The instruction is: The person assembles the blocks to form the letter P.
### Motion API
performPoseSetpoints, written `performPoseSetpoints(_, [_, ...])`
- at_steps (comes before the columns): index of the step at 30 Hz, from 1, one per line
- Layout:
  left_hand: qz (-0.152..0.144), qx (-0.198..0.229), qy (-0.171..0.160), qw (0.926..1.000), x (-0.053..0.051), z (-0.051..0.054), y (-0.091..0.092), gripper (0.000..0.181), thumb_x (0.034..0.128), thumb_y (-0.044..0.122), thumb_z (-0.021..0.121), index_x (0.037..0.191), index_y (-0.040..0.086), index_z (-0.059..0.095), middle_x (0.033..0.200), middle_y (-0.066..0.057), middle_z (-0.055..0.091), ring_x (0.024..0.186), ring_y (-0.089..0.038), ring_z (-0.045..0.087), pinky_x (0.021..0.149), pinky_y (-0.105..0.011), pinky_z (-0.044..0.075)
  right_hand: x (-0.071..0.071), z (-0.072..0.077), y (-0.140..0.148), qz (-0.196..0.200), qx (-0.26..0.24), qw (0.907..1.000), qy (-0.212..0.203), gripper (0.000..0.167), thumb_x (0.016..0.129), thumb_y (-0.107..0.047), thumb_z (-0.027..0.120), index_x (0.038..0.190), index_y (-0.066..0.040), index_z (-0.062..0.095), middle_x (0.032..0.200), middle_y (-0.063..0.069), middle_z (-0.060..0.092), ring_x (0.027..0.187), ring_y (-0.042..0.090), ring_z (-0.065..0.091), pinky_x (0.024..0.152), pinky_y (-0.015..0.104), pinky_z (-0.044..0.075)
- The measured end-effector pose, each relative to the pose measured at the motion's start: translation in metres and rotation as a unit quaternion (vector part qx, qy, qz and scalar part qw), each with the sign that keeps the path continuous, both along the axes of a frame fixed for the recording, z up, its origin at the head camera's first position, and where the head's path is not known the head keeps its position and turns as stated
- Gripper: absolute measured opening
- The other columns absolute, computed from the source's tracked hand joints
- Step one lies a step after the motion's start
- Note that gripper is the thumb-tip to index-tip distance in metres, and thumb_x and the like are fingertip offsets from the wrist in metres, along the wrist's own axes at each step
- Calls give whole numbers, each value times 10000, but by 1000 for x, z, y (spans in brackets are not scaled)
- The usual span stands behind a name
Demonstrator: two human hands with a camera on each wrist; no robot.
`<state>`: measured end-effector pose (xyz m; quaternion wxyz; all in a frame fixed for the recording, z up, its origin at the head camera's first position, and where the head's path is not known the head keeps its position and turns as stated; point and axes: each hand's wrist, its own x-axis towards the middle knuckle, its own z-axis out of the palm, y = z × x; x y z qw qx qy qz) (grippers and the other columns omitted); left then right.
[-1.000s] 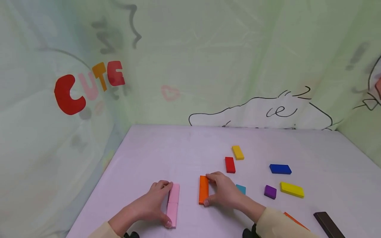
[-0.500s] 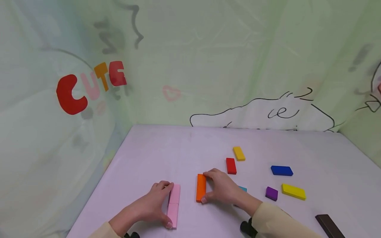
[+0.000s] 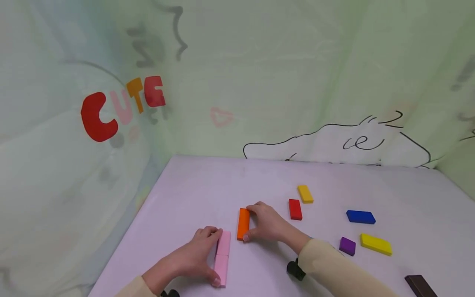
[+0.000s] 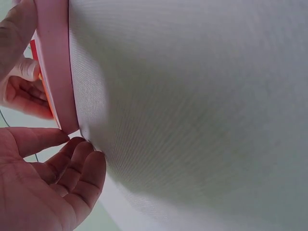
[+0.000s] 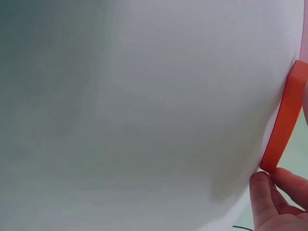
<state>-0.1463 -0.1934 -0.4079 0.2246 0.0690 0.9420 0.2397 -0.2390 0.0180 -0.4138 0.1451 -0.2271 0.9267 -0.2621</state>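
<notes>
Two pink blocks (image 3: 221,270) lie end to end in one row on the table in the head view. My left hand (image 3: 194,255) spans the row, thumb at the near end and fingertips at the far end; the left wrist view shows these fingertips against the end of a pink block (image 4: 55,62). Just right of the row and a little farther away, my right hand (image 3: 269,225) grips an orange block (image 3: 243,224) by its two ends. A gap separates orange from pink. In the right wrist view, fingers touch one end of the orange block (image 5: 286,115).
Right of my hands lie a red block (image 3: 295,209), an amber block (image 3: 305,194), a blue block (image 3: 360,217), a purple block (image 3: 347,246), a yellow block (image 3: 376,244) and a dark brown block (image 3: 420,285). A printed curtain (image 3: 282,82) rises behind the table (image 3: 208,181).
My right hand has carried the orange block leftward and farther away, closer to the pink row. The left hand stays on the pink blocks. My right arm now covers nearly all of a teal block.
</notes>
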Motion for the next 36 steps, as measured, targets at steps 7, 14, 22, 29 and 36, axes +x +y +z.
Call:
performPoseSetpoints(7, [-68, -56, 42, 10000, -1, -2, -2, 1089, 651, 376, 960, 1555, 95, 421, 1565, -136, 407, 1369, -311, 408, 1069, -557, 504, -3, -1, -4, -42, -65, 10000, -58, 727, 767, -222, 912, 1385, 4, 602, 1339, 177, 628, 1242, 323, 595, 1053, 484, 539])
performPoseSetpoints(14, [-114, 1, 67, 9999, 0, -1, -3, 1105, 651, 375, 963, 1561, 85, 408, 1561, -136, 407, 1359, -305, 406, 1081, -544, 499, -11, -2, -15, 75, -108, 9999, 22, 716, 784, -210, 900, 1385, 28, 592, 1326, 195, 626, 1206, 314, 602, 1044, 466, 548])
performPoseSetpoints(22, [-151, -51, 95, 9998, 0, -3, 0, 1104, 652, 398, 956, 1565, 105, 409, 1559, -104, 416, 1353, -269, 408, 1047, -490, 541, -25, -1, -24, 42, 50, 10000, 14, 741, 792, -230, 894, 1406, 33, 573, 1368, 212, 603, 1248, 341, 590, 1082, 474, 520])
performPoseSetpoints(29, [-134, -21, 69, 9999, 0, -1, 0, 1098, 649, 385, 959, 1563, 112, 417, 1551, -91, 419, 1318, -258, 418, 1058, -483, 535, -29, -3, -34, 116, 17, 9999, -19, 722, 794, -224, 895, 1392, 35, 585, 1370, 210, 604, 1249, 339, 590, 1089, 472, 513])
performPoseSetpoints(36, [-78, -4, 30, 10000, 0, -2, -2, 1096, 653, 364, 960, 1565, 101, 413, 1553, -100, 414, 1308, -264, 418, 1059, -491, 532, -31, -6, -44, 173, 48, 9998, -2, 717, 788, -228, 900, 1384, 27, 596, 1358, 203, 614, 1234, 332, 597, 1088, 466, 515])
